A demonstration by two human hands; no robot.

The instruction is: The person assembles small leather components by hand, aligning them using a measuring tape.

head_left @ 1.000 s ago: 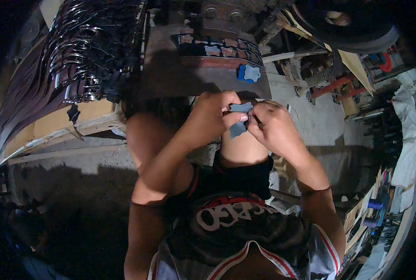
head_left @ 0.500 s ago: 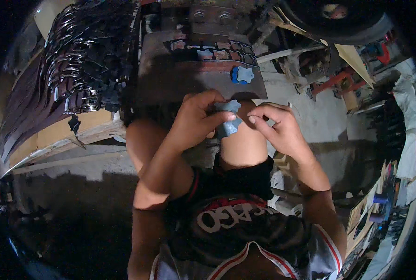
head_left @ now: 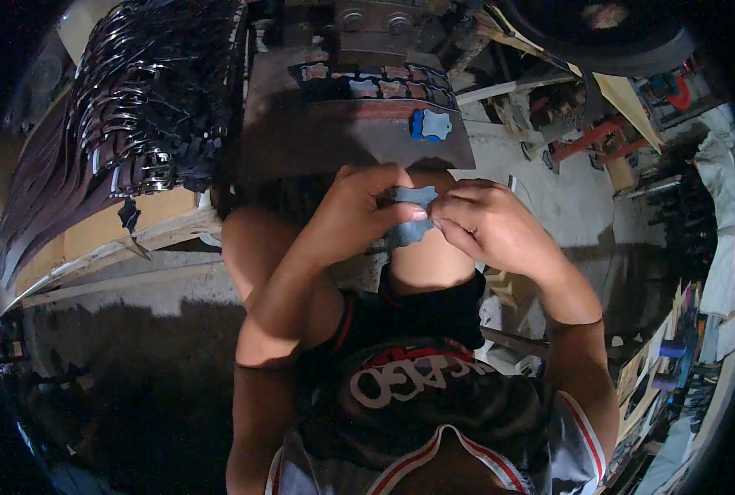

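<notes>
Since a moment ago the left hand (head_left: 359, 216) and right hand (head_left: 487, 224) have drawn closer, fingers of both pinched shut on 1 blue scalloped leather piece (head_left: 407, 216) above the knees, suggesting they are working its edge, below the dark metal surface (head_left: 318, 140) carrying another blue cut-out (head_left: 430, 125).

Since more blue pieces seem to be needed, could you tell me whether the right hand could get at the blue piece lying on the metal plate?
Probably yes: the blue piece lies uncovered just beyond the right hand, though both hands are holding another piece.
</notes>
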